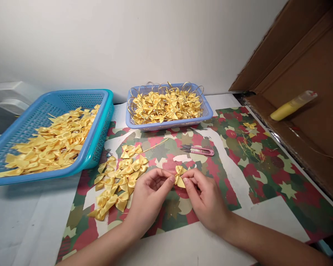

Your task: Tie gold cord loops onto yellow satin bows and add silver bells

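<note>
Between my two hands a yellow satin ribbon bow [180, 177] is held just above the patterned sheet. My left hand [152, 195] pinches its left side with thumb and index finger. On the other side, my right hand [205, 195] is closed in a pinch at the bow's right edge. A loose group of yellow bows [123, 183] lies left of my left hand, and one bow [130, 150] at its top has a gold tie strip reaching right. Pink-handled thread snips [198, 150] rest beyond my right hand, blades pointing left.
A blue basket [90, 155] of bows, stacked in a teal one, stands at left. Behind, a periwinkle basket [169, 125] holds bows with looped gold ties. Thread scraps [251, 146] lie at right, near a cardboard wall [308, 66] with a yellow tube [292, 106].
</note>
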The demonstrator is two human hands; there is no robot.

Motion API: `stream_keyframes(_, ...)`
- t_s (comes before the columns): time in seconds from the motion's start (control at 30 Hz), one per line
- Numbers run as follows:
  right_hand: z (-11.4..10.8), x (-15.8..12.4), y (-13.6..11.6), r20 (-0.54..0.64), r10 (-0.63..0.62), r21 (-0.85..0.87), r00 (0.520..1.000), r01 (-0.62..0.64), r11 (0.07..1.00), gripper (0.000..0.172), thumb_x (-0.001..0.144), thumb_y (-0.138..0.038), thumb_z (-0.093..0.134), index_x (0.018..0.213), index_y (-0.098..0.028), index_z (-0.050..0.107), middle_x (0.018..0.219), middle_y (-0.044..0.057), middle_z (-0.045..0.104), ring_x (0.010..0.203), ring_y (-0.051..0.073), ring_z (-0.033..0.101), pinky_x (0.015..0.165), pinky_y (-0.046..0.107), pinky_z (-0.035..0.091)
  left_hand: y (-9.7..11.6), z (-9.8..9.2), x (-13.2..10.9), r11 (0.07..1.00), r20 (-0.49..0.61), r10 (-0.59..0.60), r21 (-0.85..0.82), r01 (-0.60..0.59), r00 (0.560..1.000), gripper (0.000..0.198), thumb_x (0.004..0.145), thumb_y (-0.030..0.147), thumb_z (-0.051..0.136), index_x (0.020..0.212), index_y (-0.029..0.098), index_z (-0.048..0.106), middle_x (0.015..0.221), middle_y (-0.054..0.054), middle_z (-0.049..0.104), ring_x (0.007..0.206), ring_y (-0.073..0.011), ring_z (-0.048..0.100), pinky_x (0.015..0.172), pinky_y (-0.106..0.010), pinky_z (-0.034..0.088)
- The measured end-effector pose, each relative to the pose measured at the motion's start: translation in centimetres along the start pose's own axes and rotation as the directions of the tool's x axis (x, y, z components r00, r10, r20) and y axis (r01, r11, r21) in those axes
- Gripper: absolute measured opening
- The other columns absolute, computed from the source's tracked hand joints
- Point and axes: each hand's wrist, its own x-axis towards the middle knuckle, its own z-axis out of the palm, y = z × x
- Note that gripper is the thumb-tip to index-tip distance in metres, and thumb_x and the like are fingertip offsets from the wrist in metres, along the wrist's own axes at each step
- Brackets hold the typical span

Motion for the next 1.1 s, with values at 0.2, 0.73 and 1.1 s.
stream_keyframes(0.2, -0.12, -0.22, 0.31, 0.009, -0.09, -0.055, 0.996, 0.091, 0.994, 0.015, 0.094, -0.015, 0.04, 0.088, -0.019, 0.053, 0.062, -0.003, 0.053, 0.05, 0.01, 0.049, 0.049, 0.021, 0.039, 0.33, -0.46, 0.33, 0.988, 0.074, 0.014, 0.154, -0.025, 0.997, 0.015, 0.077, 0.03, 0.069, 0.076, 0.016, 0.063, 0.073, 0.0, 0.064, 0.064, -0.0115, 0.058, 0.06, -0.02, 0.047)
stream_keyframes(0.73, -0.06, -0.48, 0.02, 0.023, -0.152, -0.126, 0.988, 0.153, 0.98, 0.014, 0.092, -0.01, 0.041, 0.087, -0.021, 0.048, 0.057, -0.008, 0.042, 0.044, 0.008, 0.038, 0.045, 0.021, 0.03, 0.81, -0.88, 0.84, 0.984, 0.134, -0.025, 0.177, 0.001, 0.991, 0.022, 0.08, 0.032, 0.06, 0.065, 0.017, 0.058, 0.064, 0.002, 0.054, 0.063, -0.0114, 0.047, 0.06, -0.021, 0.039)
stream_keyframes(1.1, -0.08, -0.66, -0.06, 0.034, -0.219, -0.066, 0.975, 0.221, 0.973, 0.017, 0.09, -0.007, 0.04, 0.094, -0.023, 0.04, 0.058, -0.01, 0.035, 0.041, 0.006, 0.032, 0.042, 0.02, 0.025, 0.46, -0.79, 0.93, 0.995, 0.156, -0.064, 0.083, 0.052, 0.986, 0.011, 0.077, 0.025, 0.064, 0.083, 0.017, 0.063, 0.078, -0.001, 0.061, 0.066, -0.0119, 0.055, 0.062, -0.022, 0.045)
